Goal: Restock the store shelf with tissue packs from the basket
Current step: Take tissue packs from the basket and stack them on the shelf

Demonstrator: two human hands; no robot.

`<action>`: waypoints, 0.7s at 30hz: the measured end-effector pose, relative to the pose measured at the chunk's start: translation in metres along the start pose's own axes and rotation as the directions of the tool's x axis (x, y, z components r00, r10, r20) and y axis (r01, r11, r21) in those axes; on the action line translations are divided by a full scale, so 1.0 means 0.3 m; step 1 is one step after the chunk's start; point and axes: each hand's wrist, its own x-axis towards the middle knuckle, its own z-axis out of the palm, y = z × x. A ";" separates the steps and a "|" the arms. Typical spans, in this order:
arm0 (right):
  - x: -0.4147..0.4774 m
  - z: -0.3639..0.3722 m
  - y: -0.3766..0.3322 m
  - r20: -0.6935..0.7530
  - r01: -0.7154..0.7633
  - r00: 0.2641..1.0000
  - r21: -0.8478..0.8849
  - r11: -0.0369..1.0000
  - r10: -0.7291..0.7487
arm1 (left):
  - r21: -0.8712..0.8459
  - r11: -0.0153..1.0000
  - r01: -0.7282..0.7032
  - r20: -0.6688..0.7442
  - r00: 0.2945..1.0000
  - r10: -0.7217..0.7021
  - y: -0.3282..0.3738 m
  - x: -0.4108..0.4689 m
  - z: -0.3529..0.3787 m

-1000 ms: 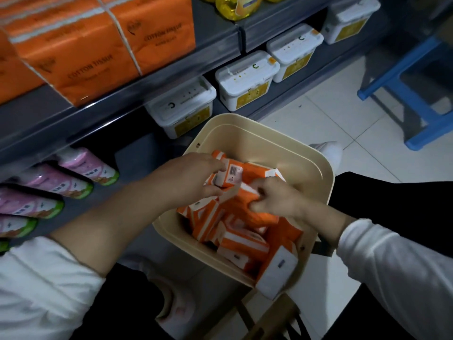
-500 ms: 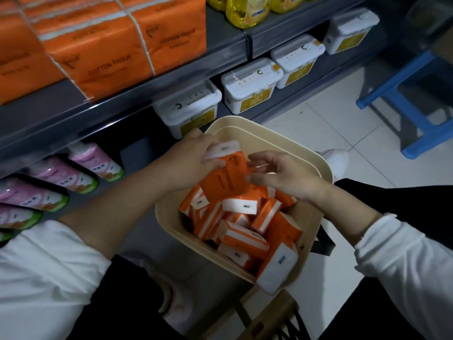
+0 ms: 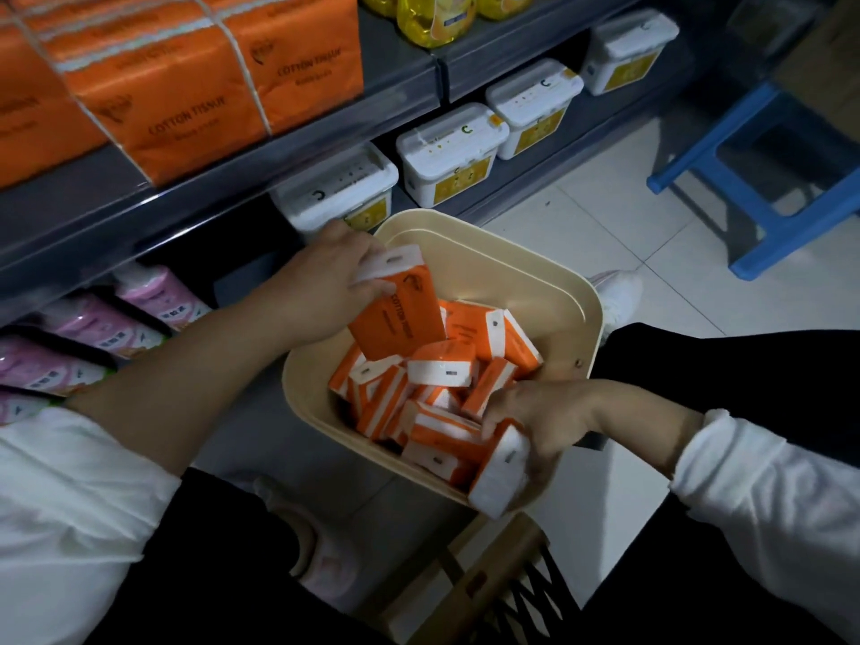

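Observation:
A cream plastic basket (image 3: pixel 554 295) sits on the floor, holding several orange-and-white tissue packs (image 3: pixel 442 370). My left hand (image 3: pixel 335 281) grips one orange tissue pack (image 3: pixel 400 314) by its white top end, lifted above the pile at the basket's left rim. My right hand (image 3: pixel 540 416) reaches into the basket's near right corner and grips another pack (image 3: pixel 500 472) standing on end against the rim. The grey shelf (image 3: pixel 223 179) above carries large orange cotton-tissue bundles (image 3: pixel 186 100).
White lidded tubs (image 3: pixel 451 155) line the lower shelf behind the basket. Pink packs (image 3: pixel 93 332) lie on the bottom shelf at left. Yellow bottles (image 3: pixel 437 16) stand on the upper shelf. A blue stool (image 3: pixel 763 188) stands on the tiled floor at right.
My left hand has lifted its pack higher and leftward. My right hand let go of that pack, dropped to the basket's near right corner and took hold of another pack.

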 end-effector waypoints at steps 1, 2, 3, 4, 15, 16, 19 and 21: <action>0.006 0.005 0.006 -0.067 0.004 0.998 0.031 0.999 -0.002 | -0.008 1.000 -0.003 -0.012 1.000 0.003 0.005 -0.005 -0.004; 0.010 0.005 0.014 -0.142 -0.003 0.990 0.055 0.998 0.011 | -0.020 1.000 0.002 -0.023 1.000 -0.002 0.008 -0.012 -0.010; 0.012 -0.001 0.020 -0.220 -0.006 0.975 0.068 0.998 0.021 | -0.032 0.999 0.006 -0.038 0.999 -0.008 0.011 -0.019 -0.015; 0.016 -0.009 0.031 -0.289 -0.016 0.957 0.083 0.996 0.040 | -0.048 0.999 0.010 -0.056 0.998 -0.013 0.013 -0.026 -0.021; -0.038 -0.170 -0.009 -0.631 0.378 0.685 0.736 0.561 0.365 | -0.243 0.968 0.062 -0.247 0.961 -0.124 -0.022 -0.085 -0.049; -0.045 -0.181 -0.019 -0.613 0.420 0.698 0.769 0.482 0.370 | -0.237 0.969 0.063 -0.253 0.959 -0.124 -0.031 -0.083 -0.050; -0.059 -0.214 -0.057 -0.593 0.503 0.718 0.804 0.317 0.364 | -0.178 0.982 0.064 -0.228 0.968 -0.104 -0.072 -0.058 -0.047; -0.064 -0.237 -0.091 -0.642 0.592 0.665 0.765 0.255 0.381 | -0.199 0.977 0.073 -0.198 0.974 -0.113 -0.091 -0.042 -0.042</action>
